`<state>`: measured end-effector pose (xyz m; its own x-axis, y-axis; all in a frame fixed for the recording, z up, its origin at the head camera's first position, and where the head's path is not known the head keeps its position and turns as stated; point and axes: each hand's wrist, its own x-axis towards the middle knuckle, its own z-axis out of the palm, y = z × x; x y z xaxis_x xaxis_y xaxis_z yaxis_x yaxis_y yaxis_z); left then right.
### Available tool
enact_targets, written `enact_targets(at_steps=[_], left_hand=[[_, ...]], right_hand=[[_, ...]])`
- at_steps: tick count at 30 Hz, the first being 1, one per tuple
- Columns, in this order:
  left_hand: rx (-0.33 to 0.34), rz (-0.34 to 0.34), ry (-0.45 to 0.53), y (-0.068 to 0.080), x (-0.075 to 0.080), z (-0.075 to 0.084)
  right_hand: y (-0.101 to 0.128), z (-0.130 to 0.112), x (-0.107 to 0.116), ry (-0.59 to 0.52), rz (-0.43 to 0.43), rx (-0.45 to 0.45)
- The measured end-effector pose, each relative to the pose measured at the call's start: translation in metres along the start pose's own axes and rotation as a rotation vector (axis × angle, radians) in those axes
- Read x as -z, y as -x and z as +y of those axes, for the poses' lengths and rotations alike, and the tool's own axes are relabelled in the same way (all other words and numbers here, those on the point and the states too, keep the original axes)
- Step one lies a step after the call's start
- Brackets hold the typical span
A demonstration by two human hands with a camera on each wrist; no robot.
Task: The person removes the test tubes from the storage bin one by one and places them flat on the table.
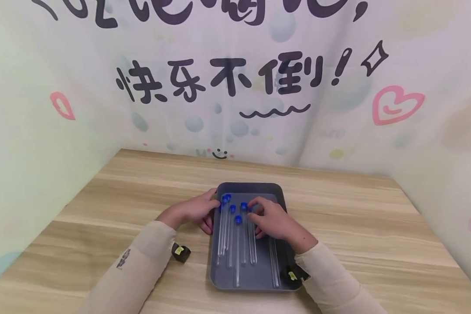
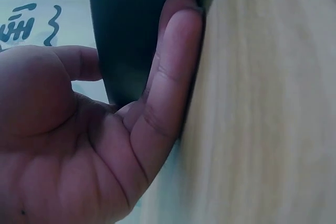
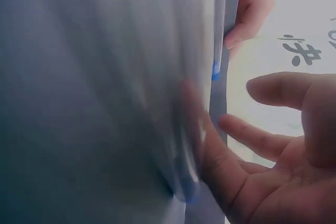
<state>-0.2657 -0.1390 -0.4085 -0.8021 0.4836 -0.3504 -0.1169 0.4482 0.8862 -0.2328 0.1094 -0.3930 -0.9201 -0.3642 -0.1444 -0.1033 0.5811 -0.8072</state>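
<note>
A grey rectangular tray (image 1: pixel 255 279) holds several clear test tubes (image 1: pixel 237 257) with blue caps (image 1: pixel 238 220). My left hand (image 1: pixel 194 210) grips the tray's left side. In the left wrist view its thumb is at the edge of the tray wall (image 2: pixel 123 35), and its fingers (image 2: pixel 170 72) lie along the dark outer surface. Over the tray's right half, my right hand (image 1: pixel 274 220) reaches down among the tubes with thumb and index finger apart. The right wrist view shows one finger (image 3: pixel 215 156) beside a blurred tube (image 3: pixel 184 177); whether they touch is unclear.
The tray stands on a wood-grain table (image 1: pixel 349 209). Behind the table hangs a printed white cloth (image 1: pixel 227 126) with black characters. Each wrist carries a small black camera, one by the left sleeve (image 1: pixel 141 257) and one over the tray's front right corner.
</note>
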Motion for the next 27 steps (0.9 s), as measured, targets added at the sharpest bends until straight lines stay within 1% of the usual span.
enact_targets(at_steps=[3,8,19,23,27], left_hand=[[-0.003,-0.008,0.019,0.001,0.001,-0.004],[-0.009,-0.016,0.022,0.002,0.002,-0.005],[-0.005,-0.009,0.010,0.001,0.002,-0.003],[-0.006,-0.012,0.000,0.001,0.002,-0.002],[-0.008,-0.018,-0.006,0.000,0.003,-0.001]], right_hand=[[-0.001,0.002,-0.001,-0.006,-0.014,-0.017],[-0.002,0.004,-0.002,-0.026,-0.016,-0.035],[-0.008,0.013,-0.002,-0.081,-0.038,-0.009],[-0.008,0.015,-0.001,-0.084,-0.056,-0.003],[-0.008,0.015,-0.001,-0.063,-0.070,0.008]])
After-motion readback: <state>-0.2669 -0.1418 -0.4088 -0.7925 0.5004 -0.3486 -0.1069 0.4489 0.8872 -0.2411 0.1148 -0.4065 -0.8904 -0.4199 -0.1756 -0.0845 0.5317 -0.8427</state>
